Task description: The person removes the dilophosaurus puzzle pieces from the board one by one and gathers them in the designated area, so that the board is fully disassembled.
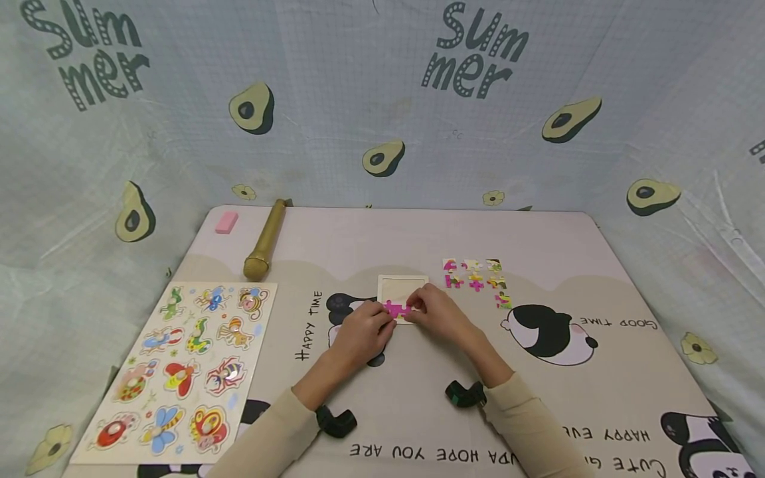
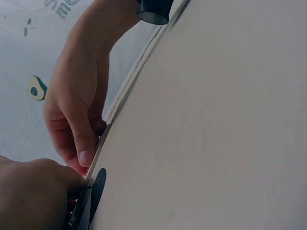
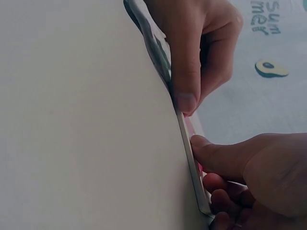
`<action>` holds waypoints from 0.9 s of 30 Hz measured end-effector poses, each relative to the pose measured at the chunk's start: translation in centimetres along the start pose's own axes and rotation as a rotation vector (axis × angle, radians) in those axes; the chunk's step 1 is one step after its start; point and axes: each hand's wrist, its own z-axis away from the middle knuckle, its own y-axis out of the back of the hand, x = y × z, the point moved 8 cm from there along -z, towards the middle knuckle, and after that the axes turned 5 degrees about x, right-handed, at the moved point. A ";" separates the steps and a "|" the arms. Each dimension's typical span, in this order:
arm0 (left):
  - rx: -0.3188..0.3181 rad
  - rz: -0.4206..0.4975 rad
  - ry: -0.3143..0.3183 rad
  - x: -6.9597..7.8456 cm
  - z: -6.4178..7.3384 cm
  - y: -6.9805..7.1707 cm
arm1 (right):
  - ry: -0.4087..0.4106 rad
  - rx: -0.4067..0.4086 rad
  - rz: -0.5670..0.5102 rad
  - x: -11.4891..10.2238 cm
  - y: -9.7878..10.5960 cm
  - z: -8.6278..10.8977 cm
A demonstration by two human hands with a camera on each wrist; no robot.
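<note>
A small pale puzzle tray (image 1: 403, 279) lies mid-table with joined pink puzzle pieces (image 1: 396, 309) along its near side. My left hand (image 1: 366, 333) grips the tray's lower left, thumb and bent fingers at its edge; in the right wrist view the left hand (image 3: 204, 52) reaches down to that edge. At the opposite side, my right hand (image 1: 443, 315) pinches a pink piece against the row, its fingertips hiding most of it. In the left wrist view the right hand (image 2: 79, 105) has its thumb low over a bit of pink.
Several loose puzzle pieces (image 1: 475, 282) lie right of the tray. A sticker-like insect board (image 1: 263, 312) covers the left side. Behind it are a gold microphone (image 1: 266, 244) and a pink eraser-like block (image 1: 226, 222). A printed curtain (image 1: 323, 86) surrounds the table.
</note>
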 end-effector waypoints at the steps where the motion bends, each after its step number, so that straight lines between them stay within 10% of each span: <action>1: -0.001 0.001 0.001 0.0 0.0 0.0 | 0.000 0.000 -0.005 0.0 0.0 0.0; 27: 0.003 0.001 0.010 0.0 0.0 0.0 | -0.005 0.017 -0.113 0.6 1.2 0.0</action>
